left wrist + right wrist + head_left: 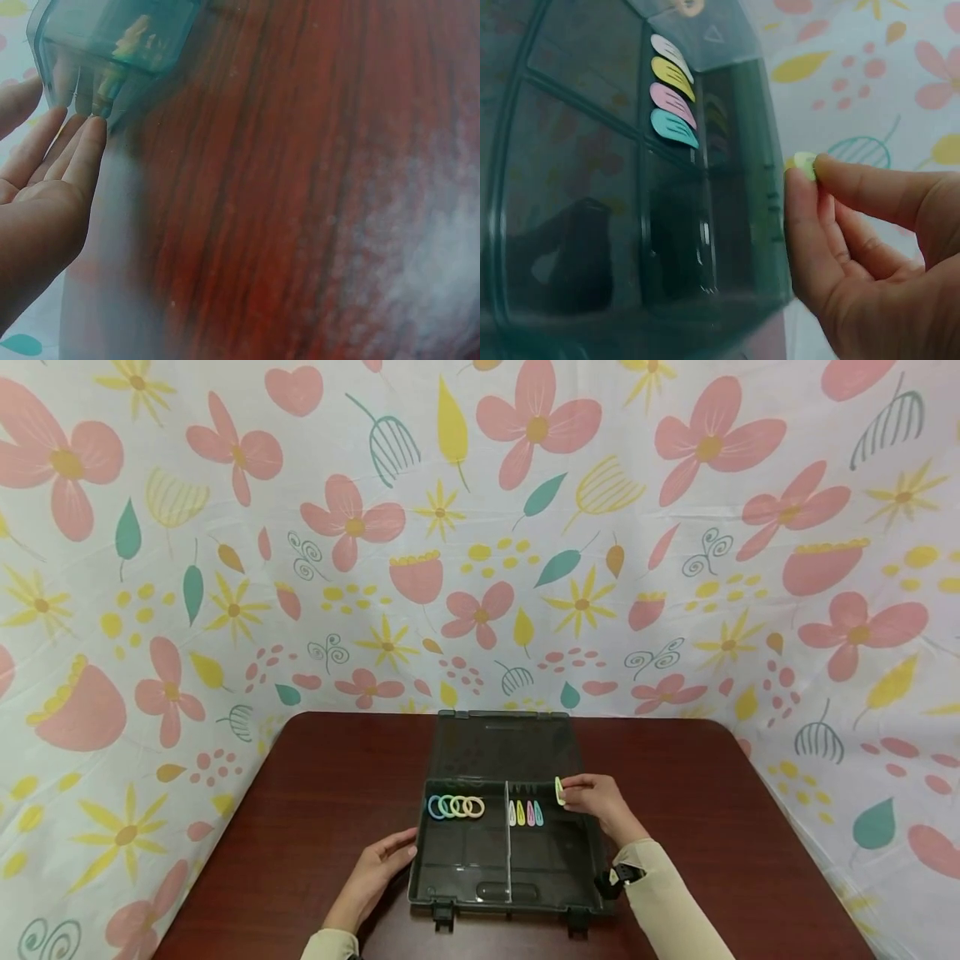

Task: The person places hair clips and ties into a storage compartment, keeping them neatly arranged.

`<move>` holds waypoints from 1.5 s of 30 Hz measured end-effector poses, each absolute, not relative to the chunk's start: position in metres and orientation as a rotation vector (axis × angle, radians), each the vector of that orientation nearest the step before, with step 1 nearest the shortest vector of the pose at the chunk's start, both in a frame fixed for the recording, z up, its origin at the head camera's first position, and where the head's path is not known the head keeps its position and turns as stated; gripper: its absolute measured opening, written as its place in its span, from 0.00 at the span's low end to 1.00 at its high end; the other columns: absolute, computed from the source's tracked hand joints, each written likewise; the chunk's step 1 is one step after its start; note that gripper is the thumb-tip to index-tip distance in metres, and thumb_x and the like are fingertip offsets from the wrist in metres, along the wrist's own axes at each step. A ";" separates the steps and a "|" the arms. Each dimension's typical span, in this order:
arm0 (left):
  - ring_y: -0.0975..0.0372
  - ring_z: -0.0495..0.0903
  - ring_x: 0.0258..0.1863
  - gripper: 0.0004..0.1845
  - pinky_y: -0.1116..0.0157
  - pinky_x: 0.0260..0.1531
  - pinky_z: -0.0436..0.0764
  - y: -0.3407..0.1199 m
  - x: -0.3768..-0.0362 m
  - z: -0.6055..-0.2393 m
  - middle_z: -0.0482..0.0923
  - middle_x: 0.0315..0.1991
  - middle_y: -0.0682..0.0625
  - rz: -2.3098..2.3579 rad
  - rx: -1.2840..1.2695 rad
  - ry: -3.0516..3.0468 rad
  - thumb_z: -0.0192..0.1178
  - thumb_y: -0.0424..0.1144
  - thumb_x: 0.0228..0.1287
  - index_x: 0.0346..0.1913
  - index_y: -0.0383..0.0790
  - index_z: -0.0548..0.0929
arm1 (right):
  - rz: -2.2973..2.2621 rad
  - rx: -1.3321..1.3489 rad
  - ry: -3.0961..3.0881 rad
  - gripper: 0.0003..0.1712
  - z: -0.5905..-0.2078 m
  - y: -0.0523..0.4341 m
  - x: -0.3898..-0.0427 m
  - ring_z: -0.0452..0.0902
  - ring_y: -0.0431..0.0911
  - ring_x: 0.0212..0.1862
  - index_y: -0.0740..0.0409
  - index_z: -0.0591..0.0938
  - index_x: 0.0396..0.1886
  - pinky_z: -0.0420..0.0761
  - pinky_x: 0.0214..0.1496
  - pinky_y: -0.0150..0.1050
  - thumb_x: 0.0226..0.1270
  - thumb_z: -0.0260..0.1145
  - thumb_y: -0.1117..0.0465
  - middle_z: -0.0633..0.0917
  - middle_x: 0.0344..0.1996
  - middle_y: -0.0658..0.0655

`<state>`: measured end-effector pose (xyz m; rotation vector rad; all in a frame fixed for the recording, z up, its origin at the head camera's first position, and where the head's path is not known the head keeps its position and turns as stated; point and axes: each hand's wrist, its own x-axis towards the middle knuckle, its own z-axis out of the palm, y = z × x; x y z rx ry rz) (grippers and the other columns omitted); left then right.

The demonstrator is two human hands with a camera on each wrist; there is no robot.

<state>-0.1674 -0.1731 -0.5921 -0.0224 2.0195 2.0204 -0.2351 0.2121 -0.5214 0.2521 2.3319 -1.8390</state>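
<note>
A dark see-through plastic box point(465, 893) lies open on the red-brown table point(315, 793). Its left compartment holds several pastel hair rings point(456, 807). Several small snap clips point(525, 813) lie in a row in the right compartment. My right hand point(567, 793) pinches a pale yellow-green clip point(559, 790) over the box's right side. In the right wrist view the pinched clip point(805, 163) shows between thumb and forefinger, beside the row of clips point(673, 90). My left hand point(401, 853) rests with straight fingers point(82, 157) against the box's front left corner point(112, 52).
The box lid point(498, 743) lies flat behind the compartments. A flowered cloth point(480, 527) covers the wall behind and beside the table. Bare tabletop lies on both sides of the box.
</note>
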 end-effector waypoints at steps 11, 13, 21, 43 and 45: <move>0.49 0.67 0.65 0.28 0.56 0.60 0.72 -0.172 -0.167 -0.594 0.67 0.66 0.37 2.029 -0.023 2.006 0.60 0.42 0.68 0.67 0.32 0.70 | -1.722 0.359 2.417 0.10 -0.532 0.192 -0.234 0.83 0.46 0.31 0.73 0.83 0.41 0.84 0.41 0.48 0.60 0.67 0.71 0.84 0.32 0.61; 0.49 0.67 0.65 0.29 0.56 0.60 0.72 -0.172 -0.167 -0.595 0.67 0.66 0.37 2.024 -0.025 2.008 0.60 0.43 0.68 0.67 0.32 0.70 | -1.709 0.369 2.409 0.10 -0.535 0.190 -0.234 0.82 0.45 0.29 0.73 0.83 0.41 0.84 0.40 0.47 0.60 0.67 0.72 0.84 0.31 0.61; 0.49 0.67 0.65 0.29 0.56 0.60 0.72 -0.175 -0.167 -0.595 0.68 0.65 0.38 2.009 -0.001 2.019 0.61 0.44 0.67 0.66 0.33 0.71 | -1.615 0.434 2.404 0.10 -0.544 0.183 -0.237 0.80 0.45 0.26 0.75 0.83 0.41 0.85 0.37 0.45 0.59 0.66 0.74 0.84 0.32 0.63; 0.48 0.65 0.66 0.29 0.53 0.62 0.70 -0.175 -0.169 -0.594 0.68 0.66 0.39 1.997 -0.019 2.014 0.61 0.45 0.67 0.67 0.35 0.71 | -1.502 0.547 2.410 0.07 -0.545 0.176 -0.243 0.81 0.48 0.26 0.75 0.81 0.37 0.85 0.32 0.42 0.59 0.65 0.76 0.82 0.29 0.65; 0.48 0.65 0.66 0.29 0.53 0.62 0.70 -0.175 -0.169 -0.594 0.67 0.66 0.39 1.995 -0.024 2.015 0.61 0.45 0.67 0.67 0.35 0.71 | -1.496 0.550 2.409 0.07 -0.545 0.176 -0.244 0.81 0.48 0.26 0.75 0.81 0.37 0.85 0.32 0.42 0.59 0.64 0.76 0.82 0.29 0.65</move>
